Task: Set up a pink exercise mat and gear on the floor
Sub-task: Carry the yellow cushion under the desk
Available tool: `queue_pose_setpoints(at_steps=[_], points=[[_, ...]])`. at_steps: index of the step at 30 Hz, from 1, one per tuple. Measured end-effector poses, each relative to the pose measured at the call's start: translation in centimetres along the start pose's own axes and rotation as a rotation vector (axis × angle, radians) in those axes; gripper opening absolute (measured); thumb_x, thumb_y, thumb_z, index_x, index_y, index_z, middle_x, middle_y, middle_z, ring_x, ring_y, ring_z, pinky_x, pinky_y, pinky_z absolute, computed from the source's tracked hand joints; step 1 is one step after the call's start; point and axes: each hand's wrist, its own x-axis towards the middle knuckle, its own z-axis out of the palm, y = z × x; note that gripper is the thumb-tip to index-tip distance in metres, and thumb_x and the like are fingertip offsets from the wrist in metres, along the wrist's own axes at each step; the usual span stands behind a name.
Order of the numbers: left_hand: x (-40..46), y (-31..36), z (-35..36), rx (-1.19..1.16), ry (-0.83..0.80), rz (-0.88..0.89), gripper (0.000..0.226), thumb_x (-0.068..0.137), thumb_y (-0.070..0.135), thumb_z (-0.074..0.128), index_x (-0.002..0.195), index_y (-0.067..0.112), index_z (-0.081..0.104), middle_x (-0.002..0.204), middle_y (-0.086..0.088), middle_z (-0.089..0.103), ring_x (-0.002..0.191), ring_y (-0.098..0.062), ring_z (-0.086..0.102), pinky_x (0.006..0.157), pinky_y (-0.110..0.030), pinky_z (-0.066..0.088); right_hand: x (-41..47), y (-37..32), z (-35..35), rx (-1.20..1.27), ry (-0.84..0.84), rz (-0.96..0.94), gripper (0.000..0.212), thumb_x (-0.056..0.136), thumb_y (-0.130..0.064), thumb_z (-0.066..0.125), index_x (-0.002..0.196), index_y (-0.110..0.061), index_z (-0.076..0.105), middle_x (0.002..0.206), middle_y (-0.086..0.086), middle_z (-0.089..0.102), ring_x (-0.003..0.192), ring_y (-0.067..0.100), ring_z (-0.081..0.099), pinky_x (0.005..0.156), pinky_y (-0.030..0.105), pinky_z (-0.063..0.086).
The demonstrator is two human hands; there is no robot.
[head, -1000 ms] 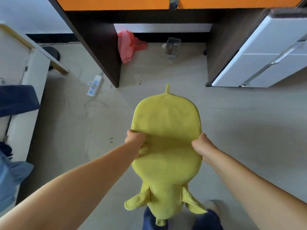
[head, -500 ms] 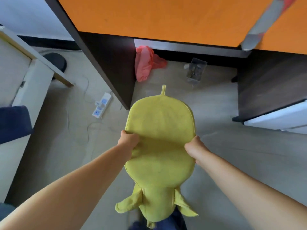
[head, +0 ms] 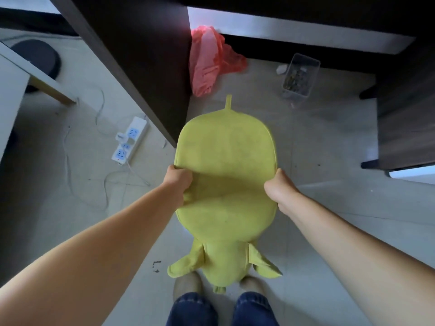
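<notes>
Yellow-green cushion held over floor before dark desk, left hand and right hand gripping its side edges, pink bag under desk.

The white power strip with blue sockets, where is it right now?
In the head view the white power strip with blue sockets lies on the floor, left of the yellow-green cushion, beside the dark desk panel.

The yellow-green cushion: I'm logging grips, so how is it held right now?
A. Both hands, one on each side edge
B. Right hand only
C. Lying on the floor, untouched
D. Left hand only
A: the left hand and the right hand each grip an opposite side edge of the yellow-green cushion.
</notes>
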Motion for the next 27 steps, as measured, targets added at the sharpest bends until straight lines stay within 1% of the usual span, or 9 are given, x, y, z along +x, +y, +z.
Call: queue_pose_setpoints(at_steps=[7,11,13,15,18,20,21,23,27], points=[[1.9,-0.7,-0.9,-0.007,-0.117,-0.03,0.078,0.062,-0.003,0.029,0.134,0.024,0.043,0.126,-0.009,0.052,0.115,-0.036,0.05,0.099,-0.055,0.045,1.0,-0.2,1.1,-0.008,-0.012,0.035,0.055,0.09,-0.001,0.033,0.144,-0.01,0.03,0.139,0.014,0.048,0.123,0.033,0.051,0.098,0.039,0.046],[0.9,-1.3,-1.4,-0.044,-0.154,0.019,0.075,0.075,-0.005,0.032,0.141,0.03,0.035,0.125,0.0,0.048,0.111,-0.028,0.047,0.095,-0.04,0.042,0.6,0.6,0.8,0.07,-0.027,0.049,0.061,0.086,-0.005,0.037,0.144,-0.021,0.03,0.135,0.01,0.052,0.117,0.032,0.055,0.097,0.048,0.05],[-0.6,-2.8,-1.4,-0.074,-0.142,-0.029,0.067,0.081,-0.002,0.035,0.139,0.031,0.035,0.12,-0.002,0.048,0.105,-0.027,0.046,0.093,-0.043,0.041,-1.0,1.5,1.0,0.218,-0.076,0.131,0.057,0.089,-0.009,0.042,0.143,-0.025,0.03,0.137,0.008,0.051,0.113,0.031,0.055,0.086,0.048,0.054],[-2.4,-5.1,-0.8,-0.12,-0.147,-0.178,0.055,0.083,0.003,0.036,0.133,0.024,0.038,0.112,-0.006,0.047,0.096,-0.028,0.046,0.093,-0.049,0.04,-3.5,3.2,2.2,0.339,-0.181,0.332,0.053,0.096,-0.019,0.046,0.145,-0.023,0.027,0.142,0.01,0.045,0.118,0.034,0.052,0.084,0.048,0.052],[-3.7,-7.8,0.3,-0.228,-0.179,-0.281,0.054,0.082,0.002,0.038,0.135,0.013,0.035,0.098,-0.013,0.046,0.08,-0.023,0.041,0.091,-0.044,0.042,-6.7,5.1,4.6,0.485,-0.346,0.495,0.035,0.097,-0.024,0.047,0.129,-0.014,0.043,0.106,0.011,0.058,0.097,0.03,0.058,0.08,0.041,0.05],[-3.6,-7.6,0.3,-0.268,-0.161,-0.258,0.042,0.075,0.004,0.042,0.117,0.008,0.044,0.085,-0.011,0.044,0.069,-0.02,0.035,0.069,-0.029,0.043,-6.3,5.2,5.3,0.528,-0.31,0.48,0.023,0.096,-0.022,0.048,0.116,-0.011,0.049,0.093,0.008,0.054,0.091,0.025,0.052,0.082,0.037,0.047],[-3.6,-7.2,0.1,-0.284,-0.161,-0.238,0.032,0.068,0.006,0.043,0.099,0.01,0.045,0.076,-0.007,0.037,0.062,-0.018,0.03,0.057,-0.025,0.032,-5.8,4.9,5.3,0.555,-0.284,0.473,0.019,0.096,-0.021,0.047,0.112,-0.011,0.05,0.095,0.008,0.053,0.095,0.025,0.05,0.087,0.04,0.046],[-3.0,-5.9,-0.2,-0.301,-0.176,-0.188,0.026,0.056,0.008,0.04,0.08,0.016,0.038,0.068,-0.002,0.028,0.056,-0.016,0.022,0.051,-0.025,0.02,-5.1,3.8,5.1,0.641,-0.279,0.461,0.017,0.096,-0.016,0.047,0.112,-0.013,0.051,0.105,0.01,0.054,0.105,0.026,0.051,0.091,0.044,0.045],[-1.2,-2.3,-0.8,-0.321,-0.164,-0.082,0.025,0.068,0.001,0.035,0.089,0.014,0.038,0.065,-0.002,0.025,0.054,-0.015,0.02,0.048,-0.024,0.018,-4.0,0.1,4.1,0.724,-0.309,0.393,0.013,0.096,-0.007,0.041,0.1,-0.012,0.053,0.095,0.009,0.058,0.1,0.024,0.054,0.07,0.034,0.046]])
